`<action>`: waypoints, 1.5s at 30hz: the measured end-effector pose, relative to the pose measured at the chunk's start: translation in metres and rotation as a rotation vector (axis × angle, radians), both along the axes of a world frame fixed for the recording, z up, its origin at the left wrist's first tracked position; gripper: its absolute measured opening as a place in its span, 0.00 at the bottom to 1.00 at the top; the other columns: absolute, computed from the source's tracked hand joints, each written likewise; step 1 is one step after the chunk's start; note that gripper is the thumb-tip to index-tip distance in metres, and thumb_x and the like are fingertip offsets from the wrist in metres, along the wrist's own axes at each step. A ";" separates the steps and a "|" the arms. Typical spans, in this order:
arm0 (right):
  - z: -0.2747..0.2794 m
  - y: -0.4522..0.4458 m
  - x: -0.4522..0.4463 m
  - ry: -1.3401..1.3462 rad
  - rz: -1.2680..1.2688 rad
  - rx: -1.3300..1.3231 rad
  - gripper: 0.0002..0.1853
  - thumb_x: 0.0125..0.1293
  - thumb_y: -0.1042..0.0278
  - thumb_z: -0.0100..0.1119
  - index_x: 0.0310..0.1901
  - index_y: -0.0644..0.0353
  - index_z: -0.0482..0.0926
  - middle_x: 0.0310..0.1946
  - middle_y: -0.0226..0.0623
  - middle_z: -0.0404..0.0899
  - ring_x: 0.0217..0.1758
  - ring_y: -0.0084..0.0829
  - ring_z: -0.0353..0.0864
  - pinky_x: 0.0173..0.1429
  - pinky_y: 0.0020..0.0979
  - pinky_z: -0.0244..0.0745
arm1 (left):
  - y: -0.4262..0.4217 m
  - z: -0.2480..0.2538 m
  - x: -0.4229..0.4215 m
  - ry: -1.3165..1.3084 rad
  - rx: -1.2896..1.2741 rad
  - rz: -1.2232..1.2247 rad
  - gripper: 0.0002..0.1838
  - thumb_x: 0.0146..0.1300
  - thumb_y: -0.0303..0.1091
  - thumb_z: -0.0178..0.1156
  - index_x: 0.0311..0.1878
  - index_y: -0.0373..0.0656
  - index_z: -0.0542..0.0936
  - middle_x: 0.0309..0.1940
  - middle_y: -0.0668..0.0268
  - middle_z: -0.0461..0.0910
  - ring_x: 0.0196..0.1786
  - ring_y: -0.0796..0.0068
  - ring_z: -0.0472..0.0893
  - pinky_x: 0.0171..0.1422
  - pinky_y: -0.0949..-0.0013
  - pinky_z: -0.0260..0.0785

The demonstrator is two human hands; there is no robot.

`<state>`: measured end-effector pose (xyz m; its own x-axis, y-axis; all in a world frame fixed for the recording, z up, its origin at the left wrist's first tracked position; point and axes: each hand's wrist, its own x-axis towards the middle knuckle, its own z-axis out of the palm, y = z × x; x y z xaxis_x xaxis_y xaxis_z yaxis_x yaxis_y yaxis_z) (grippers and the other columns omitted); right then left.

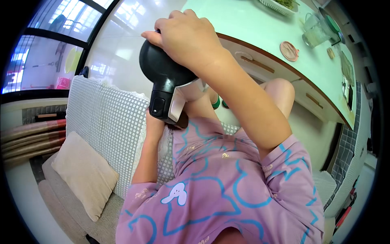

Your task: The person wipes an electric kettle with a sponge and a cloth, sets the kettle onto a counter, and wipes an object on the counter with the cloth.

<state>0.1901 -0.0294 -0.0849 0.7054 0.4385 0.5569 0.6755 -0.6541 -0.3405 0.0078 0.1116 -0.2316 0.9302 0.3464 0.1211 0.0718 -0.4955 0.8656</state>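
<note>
An electric kettle (168, 75) with a glossy black lid, a silvery body and a black handle is held above my lap, in front of the sofa. My right hand (187, 36) lies over the far side of the lid, its fingers curled and its thumb along the left edge. Down by the handle is my left hand (154, 127), closed around it, with most of its fingers hidden behind the handle. The inside and underside of the kettle are out of sight.
To the right runs a pale green table (243, 28) with drawers. On it are a white basket (280, 7) of greens, a glass jug (317, 34) with a green lid and a pink round lid (289, 51). A beige cushion (85, 173) leans on the sofa at left.
</note>
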 end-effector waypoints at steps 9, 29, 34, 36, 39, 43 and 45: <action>0.004 -0.015 0.001 -0.077 0.131 0.015 0.18 0.71 0.54 0.53 0.36 0.61 0.84 0.34 0.46 0.82 0.42 0.47 0.82 0.44 0.45 0.79 | 0.005 0.077 -0.012 -0.394 -1.352 -0.044 0.21 0.78 0.42 0.43 0.59 0.34 0.74 0.55 0.55 0.79 0.58 0.64 0.78 0.68 0.60 0.69; -0.005 -0.015 -0.002 -0.026 0.008 0.066 0.17 0.72 0.59 0.51 0.34 0.62 0.83 0.33 0.47 0.81 0.41 0.48 0.81 0.42 0.46 0.79 | -0.013 0.049 0.005 0.094 -0.760 -0.426 0.31 0.29 0.08 0.70 0.44 0.34 0.77 0.29 0.64 0.80 0.29 0.77 0.78 0.34 0.71 0.72; 0.003 -0.020 -0.009 0.011 -0.029 0.027 0.16 0.71 0.58 0.52 0.34 0.61 0.83 0.34 0.46 0.81 0.43 0.48 0.81 0.46 0.45 0.78 | -0.024 0.084 0.008 0.196 -0.476 -0.292 0.24 0.27 0.19 0.77 0.34 0.36 0.80 0.27 0.66 0.81 0.29 0.77 0.79 0.34 0.71 0.71; -0.003 -0.013 -0.012 -0.001 -0.075 0.040 0.17 0.71 0.54 0.53 0.39 0.58 0.86 0.39 0.43 0.81 0.46 0.45 0.78 0.45 0.44 0.74 | -0.037 0.112 0.005 0.113 -0.397 -0.270 0.27 0.27 0.22 0.79 0.38 0.34 0.81 0.31 0.64 0.82 0.36 0.75 0.81 0.40 0.71 0.73; -0.002 -0.009 -0.010 -0.075 -0.100 0.022 0.20 0.72 0.53 0.53 0.35 0.62 0.83 0.32 0.45 0.80 0.39 0.48 0.80 0.38 0.45 0.79 | -0.054 0.133 0.002 0.148 -0.450 -0.096 0.31 0.28 0.22 0.80 0.42 0.31 0.79 0.35 0.62 0.82 0.38 0.72 0.82 0.44 0.70 0.75; -0.006 -0.007 -0.007 -0.035 -0.125 0.025 0.19 0.72 0.53 0.53 0.35 0.61 0.84 0.31 0.45 0.80 0.38 0.46 0.80 0.38 0.45 0.79 | -0.061 0.130 0.004 -0.106 -0.344 0.066 0.31 0.31 0.23 0.77 0.45 0.30 0.77 0.35 0.64 0.80 0.35 0.71 0.80 0.40 0.71 0.73; -0.005 -0.008 -0.007 -0.029 -0.141 0.028 0.19 0.72 0.53 0.53 0.35 0.61 0.84 0.32 0.45 0.80 0.37 0.46 0.79 0.38 0.45 0.79 | -0.065 0.130 0.005 -0.232 -0.247 0.095 0.29 0.32 0.22 0.74 0.45 0.32 0.77 0.34 0.65 0.79 0.31 0.73 0.78 0.33 0.73 0.71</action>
